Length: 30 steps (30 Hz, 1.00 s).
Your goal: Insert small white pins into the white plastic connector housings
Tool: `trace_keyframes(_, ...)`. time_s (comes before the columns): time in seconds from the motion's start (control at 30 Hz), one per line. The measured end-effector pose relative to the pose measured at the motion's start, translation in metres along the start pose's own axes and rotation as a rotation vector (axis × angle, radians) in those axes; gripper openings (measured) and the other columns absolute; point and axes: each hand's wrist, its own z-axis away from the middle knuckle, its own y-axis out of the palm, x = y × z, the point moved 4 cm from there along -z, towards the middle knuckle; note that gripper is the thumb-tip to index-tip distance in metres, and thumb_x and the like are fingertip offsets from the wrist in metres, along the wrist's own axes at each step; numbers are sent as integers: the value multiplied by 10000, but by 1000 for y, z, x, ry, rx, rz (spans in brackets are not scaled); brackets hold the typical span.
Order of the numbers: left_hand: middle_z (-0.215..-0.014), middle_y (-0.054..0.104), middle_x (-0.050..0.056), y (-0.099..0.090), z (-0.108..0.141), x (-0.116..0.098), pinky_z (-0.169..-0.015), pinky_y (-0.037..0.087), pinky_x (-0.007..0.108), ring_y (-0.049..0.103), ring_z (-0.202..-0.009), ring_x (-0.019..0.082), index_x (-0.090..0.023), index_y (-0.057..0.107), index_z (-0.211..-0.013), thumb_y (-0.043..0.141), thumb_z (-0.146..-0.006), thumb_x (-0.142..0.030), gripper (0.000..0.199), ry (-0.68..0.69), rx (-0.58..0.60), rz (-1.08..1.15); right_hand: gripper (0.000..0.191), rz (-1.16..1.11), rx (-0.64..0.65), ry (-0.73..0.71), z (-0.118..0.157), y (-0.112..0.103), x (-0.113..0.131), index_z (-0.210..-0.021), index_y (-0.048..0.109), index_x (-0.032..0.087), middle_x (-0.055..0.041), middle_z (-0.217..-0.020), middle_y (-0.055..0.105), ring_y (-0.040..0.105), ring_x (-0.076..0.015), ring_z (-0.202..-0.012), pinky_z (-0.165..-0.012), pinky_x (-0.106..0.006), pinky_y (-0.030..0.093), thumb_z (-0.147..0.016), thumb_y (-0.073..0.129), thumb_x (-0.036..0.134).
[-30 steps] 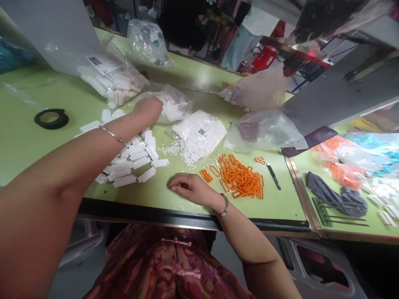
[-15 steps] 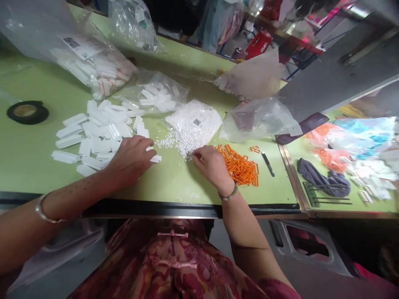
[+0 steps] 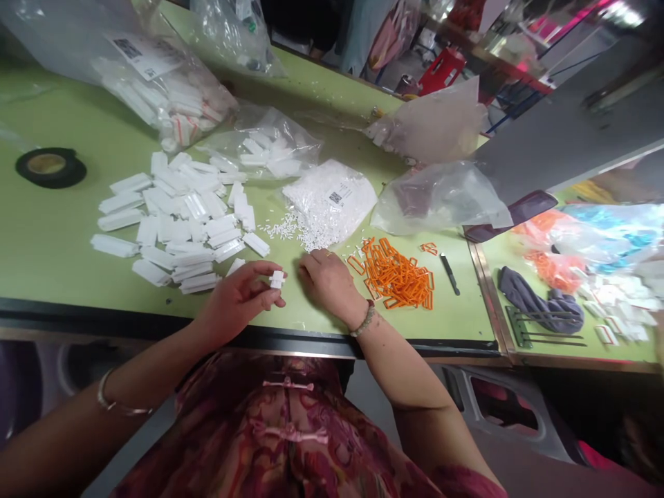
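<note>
Through the head camera I count two hands over the table (image 3: pixel 57 277). My left hand (image 3: pixel 236 301) has thumb and fingers closed on one white piece (image 3: pixel 277 279), raised just above the tabletop near its front edge. My right hand (image 3: pixel 335 287) is one bracelet's arm over, its fingers curled down beside the spilled white pegs (image 3: pixel 288 227); I cannot tell whether they pinch anything.

Loose white pieces (image 3: pixel 191 207) lie at my left, dozens overlapping, too many to count surely. The pegs run from one labelled bag (image 3: pixel 345 197), past counting too. At my right is one heap of orange frames (image 3: pixel 399 277), tangled beyond a count, with a few more lying just apart. I count one roll of black tape (image 3: pixel 75 173), one dark slim tool (image 3: pixel 450 273), one dark purple case (image 3: pixel 532 211) and one grey cloth (image 3: pixel 529 301).

The surface is pale green, with a black front edge and a seam at the right. Beyond its far edge are one red object (image 3: pixel 440 71) and a person in dark clothing (image 3: pixel 306 24), only partly visible.
</note>
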Motion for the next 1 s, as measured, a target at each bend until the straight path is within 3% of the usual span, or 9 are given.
trace_keyframes(0.17, -879, 804, 62, 0, 2, 1, -554, 531, 292, 685, -614, 172, -232, 786, -991, 865, -832, -528, 346, -21, -52, 77, 175, -216, -71, 91, 3, 0, -8, -964, 673, 176, -129, -995, 716, 602, -237, -897, -844, -374, 479, -1066, 530, 175)
trace_keyframes(0.3, -693, 727, 20, 2, 7, 8, -588, 531, 293, 626, -608, 165, -207, 779, -1160, 819, -891, -503, 402, -33, -70, 151, 167, -798, -73, 137, 6, -4, -12, -980, 663, 207, -27, -870, 690, 601, -164, -762, -753, -324, 511, -1043, 615, 355)
trace_keyframes(0.37, -713, 736, 20, 4, 9, 13, -606, 546, 304, 651, -632, 173, -207, 765, -1167, 823, -880, -481, 402, -46, -100, 219, 238, -1065, -40, 168, 8, -5, -10, -980, 683, 215, 3, -821, 685, 592, -132, -693, -689, -297, 517, -993, 697, 452)
trace_keyframes(0.47, -792, 770, 30, 8, 9, 17, -644, 580, 331, 711, -688, 195, -220, 748, -1117, 843, -841, -436, 363, -48, -151, 276, 364, -1279, 17, 194, 10, -5, -6, -999, 743, 219, 14, -803, 719, 612, -114, -660, -687, -297, 564, -876, 842, 547)
trace_keyframes(0.63, -902, 820, 48, 10, 10, 20, -746, 632, 373, 788, -859, 243, -244, 738, -1059, 852, -826, -415, 310, 15, -179, 253, 419, -1329, 1, 202, 11, -6, -3, -948, 774, 214, -3, -802, 751, 653, -118, -677, -733, -319, 617, -860, 871, 612)
trace_keyframes(0.77, -983, 844, 57, 10, 12, 25, -911, 666, 438, 812, -960, 265, -257, 757, -1066, 878, -816, -404, 315, -2, -180, 245, 331, -1216, -78, 196, 11, -6, -5, -927, 775, 224, -11, -884, 737, 612, -108, -709, -682, -284, 565, -899, 855, 544)
trace_keyframes(0.87, -1029, 844, 60, 10, 13, 26, -983, 658, 435, 810, -980, 252, -256, 771, -1071, 883, -818, -389, 307, 0, -179, 229, 299, -1217, -49, 220, 12, -3, -6, -949, 780, 224, 6, -806, 714, 589, -107, -675, -639, -277, 536, -918, 840, 515)
trace_keyframes(1.0, -1166, 821, 82, 6, 15, 25, -1008, 645, 405, 792, -1071, 254, -252, 762, -1126, 871, -833, -384, 340, 61, -277, 137, 292, -1237, -30, 204, 15, -2, -2, -965, 790, 222, 3, -782, 723, 615, -118, -674, -695, -311, 583, -896, 858, 498)
